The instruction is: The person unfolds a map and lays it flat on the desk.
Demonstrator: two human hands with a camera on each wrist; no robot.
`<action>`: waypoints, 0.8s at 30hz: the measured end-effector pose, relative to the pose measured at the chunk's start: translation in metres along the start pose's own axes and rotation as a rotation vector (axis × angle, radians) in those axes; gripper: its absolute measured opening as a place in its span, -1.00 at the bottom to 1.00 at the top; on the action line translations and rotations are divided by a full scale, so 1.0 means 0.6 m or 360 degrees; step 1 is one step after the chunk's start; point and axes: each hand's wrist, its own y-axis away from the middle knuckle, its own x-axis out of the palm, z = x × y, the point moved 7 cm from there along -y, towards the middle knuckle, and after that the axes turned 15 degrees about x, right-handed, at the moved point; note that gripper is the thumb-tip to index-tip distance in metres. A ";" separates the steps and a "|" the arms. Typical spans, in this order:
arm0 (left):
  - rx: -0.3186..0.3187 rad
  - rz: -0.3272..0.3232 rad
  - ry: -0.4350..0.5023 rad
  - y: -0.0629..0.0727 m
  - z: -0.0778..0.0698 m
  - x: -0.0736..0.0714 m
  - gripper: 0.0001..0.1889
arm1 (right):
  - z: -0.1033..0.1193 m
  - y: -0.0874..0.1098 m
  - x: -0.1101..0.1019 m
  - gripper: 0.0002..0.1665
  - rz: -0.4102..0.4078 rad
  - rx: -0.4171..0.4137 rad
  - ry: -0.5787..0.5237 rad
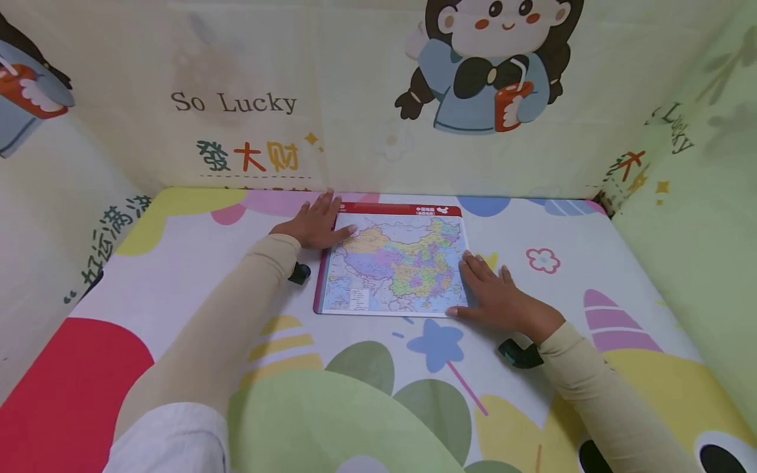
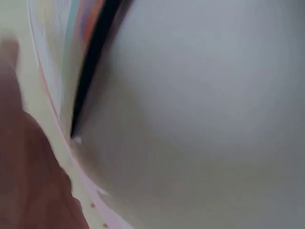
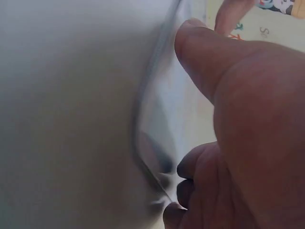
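The China map board lies flat, seemingly set down, the left hand and right hand, fingers extended, not yet off its sides.

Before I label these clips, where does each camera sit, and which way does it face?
Head: worn on the head, facing forward and down at the map and table; left hand, right hand and sleeves show.
Left wrist: worn there, facing a pale surface and blurred dark edge closely; part of the left hand shows.
Right wrist: worn there, facing the map's edge closely; the right hand's fingers show.
Shared: head and right wrist both show the right hand and lettered wall.
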 end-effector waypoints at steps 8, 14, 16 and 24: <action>0.0020 0.0106 -0.0029 -0.013 -0.026 0.008 -0.13 | 0.000 -0.003 0.010 0.22 -0.0006 -0.0053 -0.0043; 0.0021 0.0114 -0.0030 -0.022 -0.023 0.008 -0.10 | 0.000 -0.006 0.015 0.26 0.0014 -0.0034 -0.0083; 0.0025 0.0115 -0.0023 -0.024 -0.020 0.008 -0.10 | -0.001 -0.007 0.017 0.27 0.0014 -0.0024 -0.0069; -0.0014 0.0149 0.0104 -0.019 -0.011 0.010 -0.13 | -0.005 -0.013 0.016 0.27 0.0001 -0.0047 -0.0066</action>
